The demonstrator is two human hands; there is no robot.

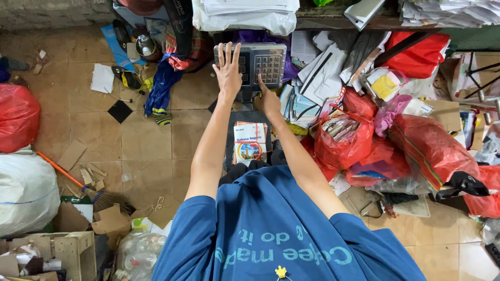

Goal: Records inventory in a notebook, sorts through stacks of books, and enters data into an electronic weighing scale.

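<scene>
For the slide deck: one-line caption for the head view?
Left hand flat on a scale's keypad head, right hand pressing a key, books stacked below.

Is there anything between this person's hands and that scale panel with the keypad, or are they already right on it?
Nothing visible stands between them. The left hand lies flat, fingers spread, on the display side of the scale panel. The right hand points one finger up to the lower edge of the keypad. The stack of books lies lower down, between the forearms.
</scene>
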